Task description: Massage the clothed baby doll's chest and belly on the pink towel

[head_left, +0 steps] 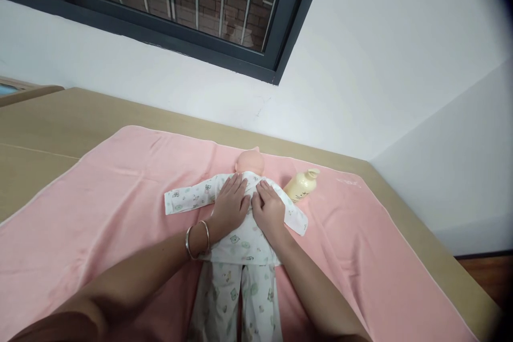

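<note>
- Small baby doll in white printed cotton pyjamas (240,235) lies on its back at the middle of the pink terry towel (100,208); bald head toward the wall, legs toward you.
- Your left hand (230,204) and right hand (269,209) rest flat, fingers spread, side by side on its chest; pressing, nothing gripped.
- Likely light; cloth soft and loose, it will bunch and slide over the body; head looks hard and smooth.
- Hold at the torso under the arms; sleeves alone would only stretch.
- Pale yellow plastic pump bottle (301,185) lies near the doll's shoulder on your right; apart.
</note>
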Available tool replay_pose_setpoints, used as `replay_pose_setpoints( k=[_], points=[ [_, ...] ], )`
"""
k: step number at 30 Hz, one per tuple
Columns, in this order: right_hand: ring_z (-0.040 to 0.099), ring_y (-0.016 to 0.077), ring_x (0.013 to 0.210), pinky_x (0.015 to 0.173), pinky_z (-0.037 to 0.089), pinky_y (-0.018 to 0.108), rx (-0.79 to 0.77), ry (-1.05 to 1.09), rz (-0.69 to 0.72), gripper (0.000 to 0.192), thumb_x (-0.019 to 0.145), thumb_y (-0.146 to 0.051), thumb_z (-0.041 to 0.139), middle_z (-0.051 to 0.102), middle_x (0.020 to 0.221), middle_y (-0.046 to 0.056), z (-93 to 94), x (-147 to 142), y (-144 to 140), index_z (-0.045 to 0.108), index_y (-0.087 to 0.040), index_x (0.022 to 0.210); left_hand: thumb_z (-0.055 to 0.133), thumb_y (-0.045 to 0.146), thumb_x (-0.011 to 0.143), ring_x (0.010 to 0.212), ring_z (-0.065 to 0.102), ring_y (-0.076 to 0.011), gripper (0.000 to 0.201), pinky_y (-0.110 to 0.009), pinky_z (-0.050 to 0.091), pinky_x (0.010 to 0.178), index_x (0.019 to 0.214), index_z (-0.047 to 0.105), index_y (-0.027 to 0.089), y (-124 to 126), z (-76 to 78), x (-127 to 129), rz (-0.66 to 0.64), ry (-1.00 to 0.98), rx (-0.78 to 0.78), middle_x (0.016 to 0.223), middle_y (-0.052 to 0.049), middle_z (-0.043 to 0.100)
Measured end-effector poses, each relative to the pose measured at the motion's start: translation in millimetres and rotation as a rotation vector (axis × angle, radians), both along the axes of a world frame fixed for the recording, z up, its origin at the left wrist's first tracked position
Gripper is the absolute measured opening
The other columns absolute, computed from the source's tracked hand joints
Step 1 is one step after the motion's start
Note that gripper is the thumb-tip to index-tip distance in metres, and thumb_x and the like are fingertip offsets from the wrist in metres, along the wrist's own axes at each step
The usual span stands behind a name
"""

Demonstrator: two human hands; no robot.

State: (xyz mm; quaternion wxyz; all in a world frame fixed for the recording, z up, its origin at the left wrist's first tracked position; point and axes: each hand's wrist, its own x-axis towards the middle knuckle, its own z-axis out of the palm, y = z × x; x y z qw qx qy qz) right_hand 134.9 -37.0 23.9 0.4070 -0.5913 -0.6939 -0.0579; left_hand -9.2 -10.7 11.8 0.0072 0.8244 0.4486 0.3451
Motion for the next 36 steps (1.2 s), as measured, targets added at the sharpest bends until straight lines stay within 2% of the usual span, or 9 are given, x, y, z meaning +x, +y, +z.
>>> replay_pose_setpoints(
  k=[4, 9, 11, 15, 20, 24, 27, 29, 36],
  points=[
    [0.044, 0.0253, 0.135, 0.116, 0.031, 0.047, -0.213, -0.008, 0.034, 0.041, 0.096, -0.023, 0.038, 0.055, 0.138, 0.012, 13.1, 0.0, 7.2, 0.062, -0.012, 0.128, 0.041, 0.027, 0.094, 0.138, 0.042, -0.0307, 0.042, -0.051, 0.036, 0.115, 0.13, 0.056, 0.011, -2.6, 1.6, -0.7, 0.014, 0.03, 0.031, 0.141, -0.017, 0.053],
    [0.034, 0.0271, 0.142, 0.118, 0.026, 0.048, -0.277, -0.083, 0.015, 0.049, 0.097, -0.024, 0.036, 0.043, 0.147, 0.016, 10.9, -6.1, 1.8, 0.048, -0.004, 0.14, 0.045, 0.024, 0.091, 0.14, 0.039, -0.0315, 0.043, -0.051, 0.035, 0.115, 0.131, 0.056, 0.012, -3.7, 2.9, -0.8, 0.021, 0.021, -0.004, 0.143, -0.017, 0.051],
    [0.036, 0.0265, 0.14, 0.117, 0.029, 0.047, -0.243, -0.126, 0.006, 0.048, 0.097, -0.023, 0.035, 0.046, 0.145, 0.016, 6.4, -8.3, -4.3, 0.05, -0.004, 0.138, 0.045, 0.024, 0.09, 0.141, 0.037, -0.0316, 0.045, -0.052, 0.033, 0.116, 0.133, 0.054, 0.011, -1.7, 3.6, -0.6, 0.031, 0.005, -0.049, 0.145, -0.017, 0.049],
    [0.05, 0.0269, 0.13, 0.114, 0.033, 0.045, -0.126, -0.206, -0.026, 0.041, 0.098, -0.023, 0.037, 0.061, 0.13, 0.016, 1.4, -9.2, -14.4, 0.064, -0.008, 0.124, 0.044, 0.026, 0.091, 0.143, 0.034, -0.0322, 0.047, -0.054, 0.032, 0.116, 0.134, 0.05, 0.008, 4.5, 6.0, -0.1, 0.037, -0.035, -0.149, 0.147, -0.018, 0.046],
    [0.058, 0.0224, 0.12, 0.11, 0.039, 0.039, -0.123, -0.117, -0.068, 0.036, 0.099, -0.026, 0.038, 0.068, 0.12, 0.009, 8.7, -1.7, -8.6, 0.071, -0.018, 0.11, 0.039, 0.027, 0.094, 0.144, 0.032, -0.0315, 0.047, -0.054, 0.03, 0.116, 0.137, 0.048, 0.009, 3.4, 6.0, 0.5, 0.032, -0.03, -0.132, 0.148, -0.018, 0.045],
    [0.05, 0.0267, 0.129, 0.111, 0.038, 0.044, -0.195, -0.095, -0.078, 0.039, 0.098, -0.029, 0.039, 0.06, 0.132, 0.014, 14.6, 5.5, 4.4, 0.063, -0.012, 0.125, 0.04, 0.029, 0.095, 0.143, 0.033, -0.0327, 0.047, -0.055, 0.028, 0.117, 0.137, 0.049, 0.01, -3.3, 4.0, -0.2, 0.021, 0.014, -0.071, 0.148, -0.017, 0.045],
    [0.037, 0.0279, 0.139, 0.116, 0.03, 0.048, -0.214, -0.133, 0.006, 0.049, 0.098, -0.028, 0.038, 0.047, 0.144, 0.017, 13.8, 5.5, 8.6, 0.048, -0.005, 0.14, 0.044, 0.029, 0.092, 0.143, 0.034, -0.0323, 0.047, -0.054, 0.03, 0.117, 0.135, 0.052, 0.011, -5.9, 2.2, -1.4, 0.006, 0.02, -0.042, 0.147, -0.016, 0.047],
    [0.033, 0.0263, 0.142, 0.118, 0.027, 0.048, -0.23, -0.152, 0.058, 0.049, 0.099, -0.025, 0.033, 0.043, 0.148, 0.016, 11.9, 2.6, 6.9, 0.044, -0.005, 0.143, 0.047, 0.027, 0.09, 0.142, 0.036, -0.0309, 0.047, -0.053, 0.03, 0.117, 0.134, 0.052, 0.012, -5.8, 1.1, -2.3, 0.008, -0.001, -0.035, 0.146, -0.015, 0.048],
    [0.046, 0.0293, 0.133, 0.111, 0.038, 0.046, -0.244, -0.226, -0.001, 0.047, 0.099, -0.023, 0.031, 0.054, 0.136, 0.021, 12.4, -11.6, -13.3, 0.056, -0.003, 0.132, 0.051, 0.029, 0.088, 0.139, 0.041, -0.0304, 0.049, -0.051, 0.034, 0.116, 0.134, 0.052, 0.011, 8.8, 6.1, -5.4, 0.042, -0.061, -0.15, 0.143, -0.016, 0.052]
  ],
)
